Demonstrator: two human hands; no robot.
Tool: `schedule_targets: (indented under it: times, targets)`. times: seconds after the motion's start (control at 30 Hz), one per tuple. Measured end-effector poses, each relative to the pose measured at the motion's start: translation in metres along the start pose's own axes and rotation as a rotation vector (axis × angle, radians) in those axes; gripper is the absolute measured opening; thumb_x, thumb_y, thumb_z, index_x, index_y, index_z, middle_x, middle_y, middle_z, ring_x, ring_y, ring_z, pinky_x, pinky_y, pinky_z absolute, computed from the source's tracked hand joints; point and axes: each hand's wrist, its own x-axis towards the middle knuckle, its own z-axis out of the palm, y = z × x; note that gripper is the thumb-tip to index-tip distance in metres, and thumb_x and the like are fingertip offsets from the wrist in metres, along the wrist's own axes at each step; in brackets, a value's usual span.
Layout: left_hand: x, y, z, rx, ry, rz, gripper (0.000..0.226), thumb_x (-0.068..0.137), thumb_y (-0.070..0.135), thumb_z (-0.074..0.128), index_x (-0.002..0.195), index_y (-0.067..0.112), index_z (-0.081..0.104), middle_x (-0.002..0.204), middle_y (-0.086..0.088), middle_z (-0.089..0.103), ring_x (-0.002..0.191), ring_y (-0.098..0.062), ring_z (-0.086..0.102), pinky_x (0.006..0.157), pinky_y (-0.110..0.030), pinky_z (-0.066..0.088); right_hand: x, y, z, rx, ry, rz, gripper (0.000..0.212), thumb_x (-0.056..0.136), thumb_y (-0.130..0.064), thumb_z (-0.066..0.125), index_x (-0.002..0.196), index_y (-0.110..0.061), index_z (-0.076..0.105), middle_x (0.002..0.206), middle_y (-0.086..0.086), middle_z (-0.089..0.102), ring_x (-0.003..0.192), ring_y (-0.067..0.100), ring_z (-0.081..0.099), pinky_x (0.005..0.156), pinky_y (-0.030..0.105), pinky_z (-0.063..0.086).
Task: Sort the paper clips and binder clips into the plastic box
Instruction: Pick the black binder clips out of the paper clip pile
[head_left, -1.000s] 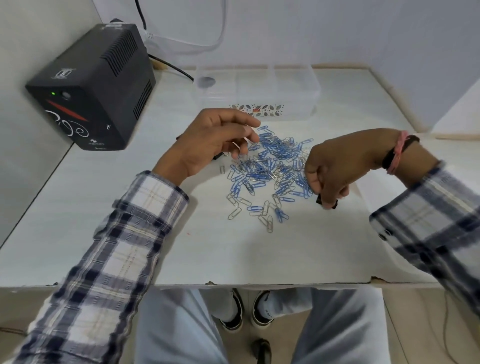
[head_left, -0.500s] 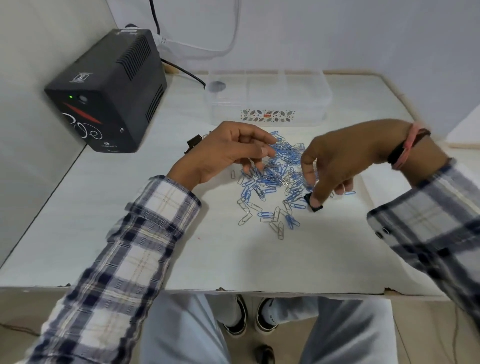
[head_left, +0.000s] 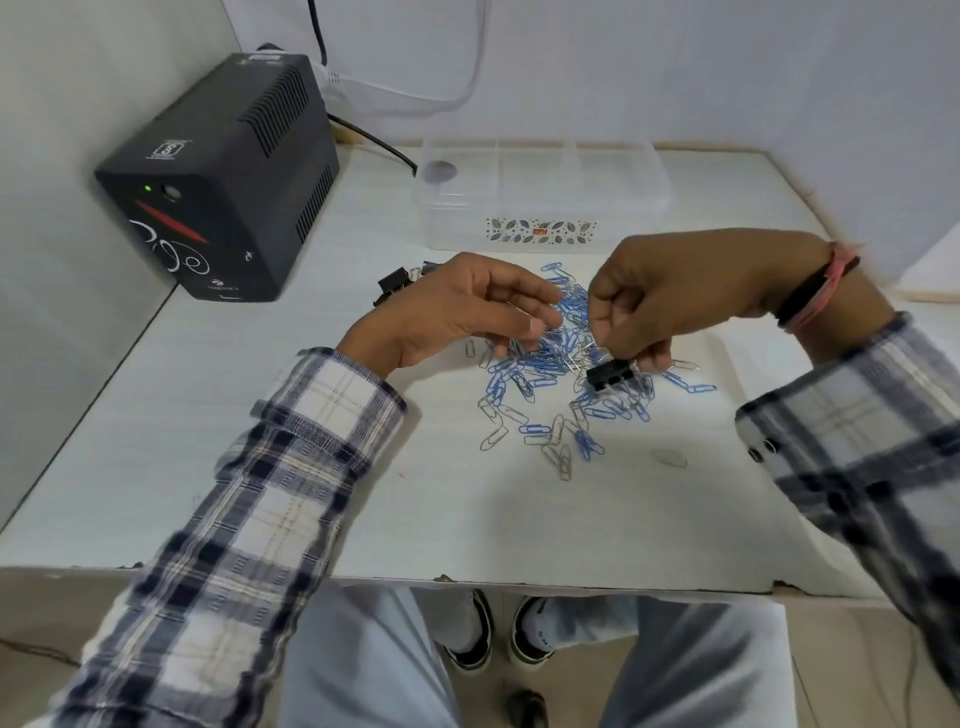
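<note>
So the right hand is up over the pile with its fingers curled down, pinching a black binder clip by its wire handles. That clip hangs just under the fingertips, right above the paper clips, which are spread in a loose heap of blue and silver ones below and between both hands. A few strays sit nearer the person than the right hand, and 1 more lies out past its knuckles on the wrist side.

The left hand hovers at the other edge of the heap, fingers loosely bent with the thumb tucked toward them. There's a thin silver glint near the fingertips, but I honestly can't tell if it's actually pinching a clip or just hovering over one.

Peeking out from behind the left hand's knuckles are more black binder clips, lying on the table. Straight beyond both hands, well apart from them, sits the clear plastic box with dividers inside and a flowery sticker on its near wall. I can't make out much in its compartments from here.

Off past the left hand, toward the wall, there's a black power unit with 1 green light on. Both arms are in plaid sleeves, and the right wrist has a pink and black band.
</note>
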Motion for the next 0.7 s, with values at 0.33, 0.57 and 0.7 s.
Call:
schedule_targets:
  times: [0.33, 0.57, 0.7]
  targets:
    - [0.002, 0.000, 0.003, 0.004, 0.018, 0.044, 0.029, 0.089, 0.005, 0.073, 0.118, -0.003, 0.071, 0.103, -0.021, 0.077, 0.066, -0.016, 0.066, 0.052, -0.021, 0.049, 0.025, 0.013, 0.009, 0.475, 0.370, -0.207, 0.008, 0.088, 0.006, 0.069, 0.092, 0.013, 0.068, 0.078, 0.028, 0.071, 0.062, 0.024, 0.070, 0.064, 0.028, 0.062]
    - [-0.008, 0.002, -0.043, 0.211, 0.537, -0.004, 0.016, 0.088, 0.014, 0.075, 0.103, 0.011, 0.079, 0.080, -0.009, 0.073, 0.054, -0.006, 0.056, 0.049, -0.021, 0.042, 0.037, 0.040, 0.008, 0.361, 0.526, -0.052, 0.011, 0.091, -0.003, 0.065, 0.098, 0.003, 0.072, 0.092, 0.022, 0.074, 0.075, 0.025, 0.069, 0.067, 0.036, 0.061]
    - [-0.014, -0.006, -0.058, 0.645, 0.730, -0.036, 0.019, 0.090, 0.028, 0.068, 0.101, 0.020, 0.081, 0.084, -0.003, 0.077, 0.064, -0.011, 0.066, 0.054, -0.011, 0.051, 0.049, 0.051, 0.010, -0.010, 0.591, 0.042, 0.029, 0.093, -0.006, 0.054, 0.117, -0.009, 0.071, 0.112, 0.009, 0.071, 0.097, 0.023, 0.065, 0.084, 0.029, 0.047]
